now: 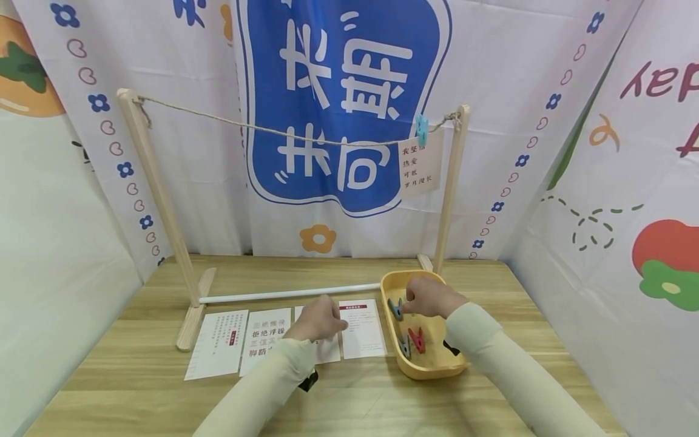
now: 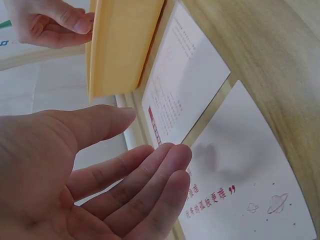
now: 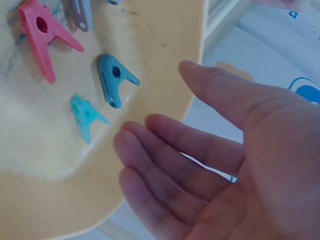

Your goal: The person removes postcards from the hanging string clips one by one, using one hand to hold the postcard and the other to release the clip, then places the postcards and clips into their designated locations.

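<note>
Over the yellow basket point(image 1: 437, 365) my right hand point(image 1: 432, 297) hovers with fingers apart from the thumb and holding nothing. Inside the basket lie a red clothespin point(image 3: 42, 37), a dark teal clothespin point(image 3: 114, 80), a light turquoise clothespin point(image 3: 85, 117) and a grey one point(image 3: 82, 12). My left hand point(image 1: 318, 320), its fingers loosely bent and holding nothing, is above the row of cards, partly hiding a card with a planet drawing point(image 2: 272, 200). Right of it is a card with a red heading point(image 1: 363, 334). A blue clothespin point(image 1: 422, 129) fixes a card point(image 1: 422, 167) to the string.
A string point(image 1: 262, 128) runs between a left wooden post point(image 1: 158, 188) and a right wooden post point(image 1: 452, 188). A white rod point(image 1: 289, 294) lies low between them, behind the cards. Two more cards, a left card point(image 1: 215, 346) and its neighbour point(image 1: 281, 321), lie on the wooden table point(image 1: 136, 388).
</note>
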The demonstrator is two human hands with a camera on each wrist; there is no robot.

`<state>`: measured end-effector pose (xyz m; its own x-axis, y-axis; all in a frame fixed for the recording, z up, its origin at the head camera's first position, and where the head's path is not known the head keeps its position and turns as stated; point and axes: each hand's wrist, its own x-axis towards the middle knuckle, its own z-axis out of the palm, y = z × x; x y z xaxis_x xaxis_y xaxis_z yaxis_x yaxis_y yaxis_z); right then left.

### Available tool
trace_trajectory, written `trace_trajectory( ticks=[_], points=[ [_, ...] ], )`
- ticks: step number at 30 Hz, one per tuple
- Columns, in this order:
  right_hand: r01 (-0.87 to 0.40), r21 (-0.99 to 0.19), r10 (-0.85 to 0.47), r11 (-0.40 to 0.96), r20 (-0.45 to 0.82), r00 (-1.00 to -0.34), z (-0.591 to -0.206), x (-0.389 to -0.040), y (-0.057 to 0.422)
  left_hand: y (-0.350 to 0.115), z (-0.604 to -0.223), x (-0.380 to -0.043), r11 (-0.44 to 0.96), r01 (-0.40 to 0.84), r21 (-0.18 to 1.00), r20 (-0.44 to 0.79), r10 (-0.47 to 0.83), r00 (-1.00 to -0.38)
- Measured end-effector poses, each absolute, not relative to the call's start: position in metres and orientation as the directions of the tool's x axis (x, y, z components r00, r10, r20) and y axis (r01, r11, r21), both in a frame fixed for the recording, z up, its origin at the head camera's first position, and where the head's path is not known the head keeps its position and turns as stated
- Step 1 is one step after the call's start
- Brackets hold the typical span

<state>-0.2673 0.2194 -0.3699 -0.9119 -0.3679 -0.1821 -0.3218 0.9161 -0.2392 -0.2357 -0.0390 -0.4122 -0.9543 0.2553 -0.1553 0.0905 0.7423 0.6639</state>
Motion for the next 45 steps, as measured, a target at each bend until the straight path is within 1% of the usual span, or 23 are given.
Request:
trace_trajectory(
  ticks=[6,11,17,20,23,30,34,39,45],
  points=[
    [-0.334,-0.299,-0.372,0.894,-0.078,-0.925,-0.362,-0.271,0.226,-0.037,-0.406,-0.239,0.741,0.123,0.66,-0.095,0.244,-0.965],
    [-0.38,-0.315,-0.395,0.87,0.017,-0.918,-0.357,-0.272,0.228,-0.036,-0.401,-0.241,0.717,0.146,0.681,-0.06,0.253,-0.966],
    [-0.365,-0.33,-0.357,0.87,0.086,-0.93,-0.351,-0.27,0.229,-0.035,-0.397,-0.243,0.685,0.169,0.708,-0.022,0.26,-0.965],
    [-0.365,-0.345,-0.342,0.865,0.128,-0.931,-0.347,-0.269,0.231,-0.034,-0.396,-0.244,0.676,0.164,0.718,-0.012,0.248,-0.969],
    [-0.375,-0.349,-0.328,0.859,0.187,-0.926,-0.34,-0.268,0.231,-0.034,-0.394,-0.245,0.653,0.17,0.738,0.026,0.225,-0.974],
    [-0.394,-0.349,-0.277,0.85,0.339,-0.899,-0.321,-0.269,0.235,-0.03,-0.388,-0.251,0.599,0.165,0.784,0.12,0.115,-0.986],
    [-0.391,-0.326,-0.248,0.861,0.401,-0.882,-0.309,-0.269,0.237,-0.025,-0.384,-0.257,0.564,0.198,0.802,0.193,0.069,-0.979],
    [-0.426,-0.302,-0.241,0.853,0.496,-0.834,-0.293,-0.271,0.236,-0.016,-0.377,-0.264,0.512,0.251,0.821,0.273,0.034,-0.961],
    [-0.445,-0.245,-0.229,0.861,0.595,-0.771,-0.268,-0.276,0.233,-0.003,-0.366,-0.272,0.395,0.305,0.867,0.331,0.001,-0.944]
  ],
)
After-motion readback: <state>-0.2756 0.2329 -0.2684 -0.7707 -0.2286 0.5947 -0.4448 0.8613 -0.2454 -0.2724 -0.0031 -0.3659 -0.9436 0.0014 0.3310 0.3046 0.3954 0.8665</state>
